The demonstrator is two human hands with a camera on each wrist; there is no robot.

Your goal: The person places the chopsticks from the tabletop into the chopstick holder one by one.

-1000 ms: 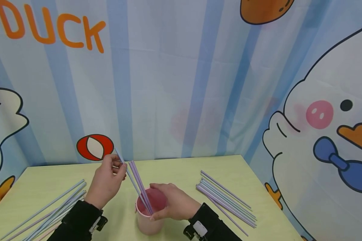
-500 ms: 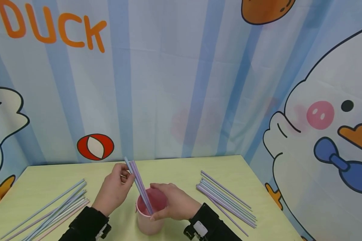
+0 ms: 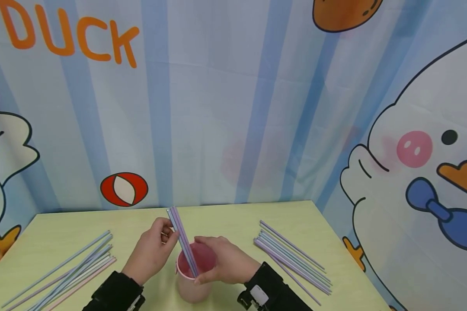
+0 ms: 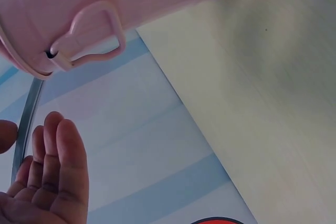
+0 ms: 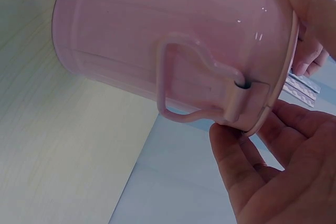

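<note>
A small pink metal bucket (image 3: 192,289) with wire side handles stands upright on the table. Several thin purple and light blue sticks (image 3: 183,239) lean in it towards the left, their upper ends close together. My left hand (image 3: 151,248) is beside their upper part, with the outer light blue stick (image 4: 23,124) between thumb and fingers. In the left wrist view the index finger (image 4: 71,166) stands apart from that stick. My right hand (image 3: 225,259) grips the bucket's rim on the right, thumb at the front and fingers at the back. The sticks' lower ends are hidden inside the bucket.
On the left of the pale yellow table (image 3: 233,220) lies a loose pile of blue, white and pink sticks (image 3: 68,276). Another bundle of sticks (image 3: 293,259) lies on the right. Behind the table hangs a striped curtain (image 3: 214,129) printed with cartoon ducks.
My left hand has moved right and down with the light blue stick, which now lies alongside the purple ones at nearly the same height. The right hand and bucket have stayed put.
</note>
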